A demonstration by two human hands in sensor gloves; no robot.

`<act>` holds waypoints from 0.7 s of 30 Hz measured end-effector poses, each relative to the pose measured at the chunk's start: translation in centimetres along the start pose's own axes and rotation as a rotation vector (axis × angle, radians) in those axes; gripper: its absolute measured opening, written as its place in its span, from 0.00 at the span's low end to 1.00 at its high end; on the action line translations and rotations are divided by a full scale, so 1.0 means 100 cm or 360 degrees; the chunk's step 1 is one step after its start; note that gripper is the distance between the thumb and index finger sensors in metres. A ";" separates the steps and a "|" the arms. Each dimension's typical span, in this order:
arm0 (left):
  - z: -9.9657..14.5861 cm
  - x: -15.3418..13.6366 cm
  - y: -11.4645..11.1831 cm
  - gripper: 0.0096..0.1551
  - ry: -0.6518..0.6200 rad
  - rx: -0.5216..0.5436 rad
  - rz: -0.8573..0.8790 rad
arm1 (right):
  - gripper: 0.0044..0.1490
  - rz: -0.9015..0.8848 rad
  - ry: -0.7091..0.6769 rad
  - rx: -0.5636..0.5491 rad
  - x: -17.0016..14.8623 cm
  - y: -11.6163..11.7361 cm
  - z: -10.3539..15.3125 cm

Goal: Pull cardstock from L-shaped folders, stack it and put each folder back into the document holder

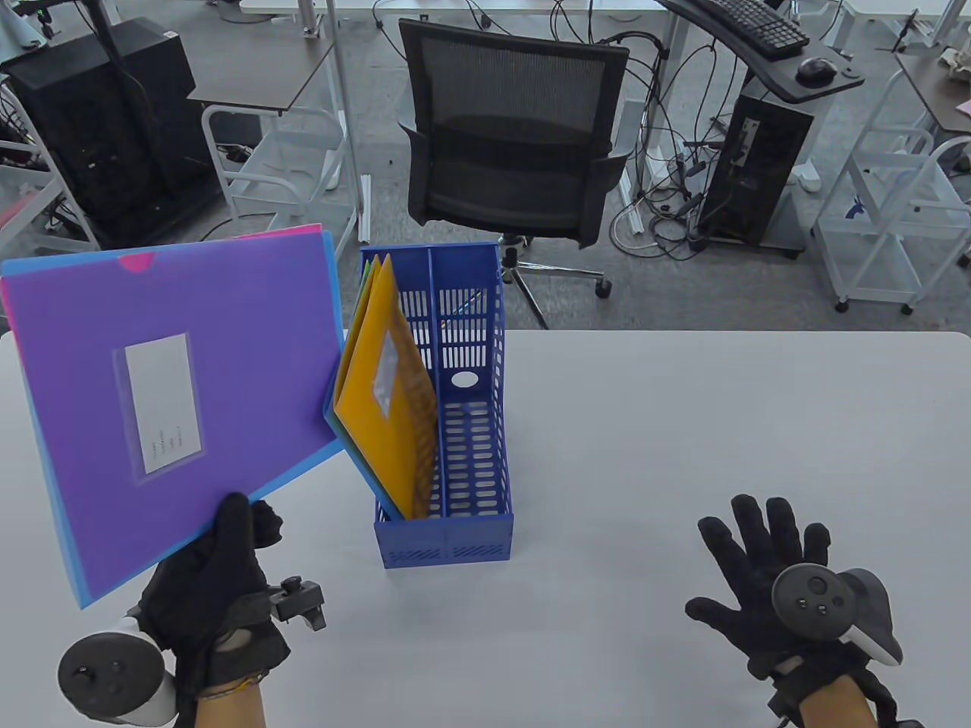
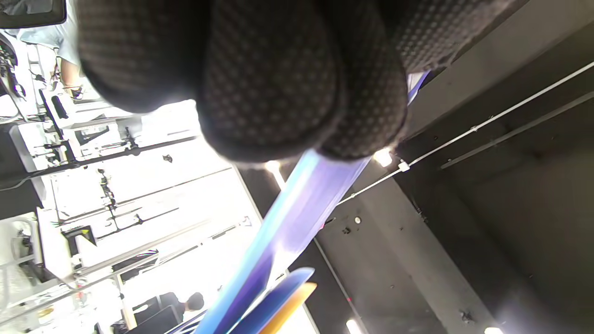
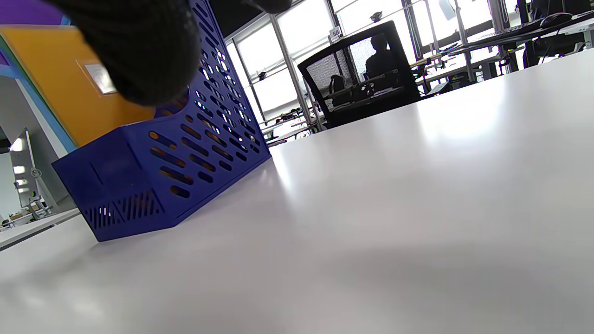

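Observation:
My left hand grips the lower edge of a purple folder and holds it tilted up above the table's left side. Pink cardstock peeks from its top edge, and a white label sits on its front. In the left wrist view the curled fingers clamp the folder's edge. To its right stands the blue document holder, with an orange folder and others leaning in its left slot. My right hand rests flat and open on the table at the right, holding nothing.
The white table stretches wide to the right of the holder. The holder's right slot holds nothing. Behind the table stands a black office chair, with desks and carts around it.

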State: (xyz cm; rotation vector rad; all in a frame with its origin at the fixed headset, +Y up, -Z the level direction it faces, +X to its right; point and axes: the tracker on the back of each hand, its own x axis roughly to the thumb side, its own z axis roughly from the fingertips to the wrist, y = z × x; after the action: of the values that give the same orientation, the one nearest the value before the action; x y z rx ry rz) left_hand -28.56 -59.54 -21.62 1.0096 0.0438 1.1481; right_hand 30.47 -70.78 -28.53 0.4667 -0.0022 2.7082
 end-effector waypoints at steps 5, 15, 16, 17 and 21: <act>0.002 0.006 0.001 0.21 -0.0047 0.0033 0.0133 | 0.58 0.0004 0.0001 0.0002 0.000 0.000 0.000; 0.008 0.030 -0.003 0.22 -0.0161 0.0075 0.0379 | 0.58 -0.0004 -0.0005 0.0000 0.000 0.000 0.000; 0.008 0.032 -0.004 0.21 -0.0168 0.0072 0.0399 | 0.58 -0.0005 -0.0006 -0.0001 0.000 0.000 0.000; 0.009 0.035 -0.006 0.21 -0.0168 0.0055 0.0427 | 0.58 -0.0003 -0.0004 0.0000 0.000 0.000 0.000; 0.013 0.046 -0.014 0.21 -0.0199 -0.0016 0.0526 | 0.58 -0.0009 -0.0008 0.0001 0.000 0.000 0.000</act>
State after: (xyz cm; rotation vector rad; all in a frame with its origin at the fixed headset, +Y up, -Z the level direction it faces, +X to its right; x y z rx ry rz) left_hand -24.77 -56.87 -19.76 1.1045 -0.2364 1.3793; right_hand 30.44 -70.81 -28.49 0.4725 -0.0015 2.7014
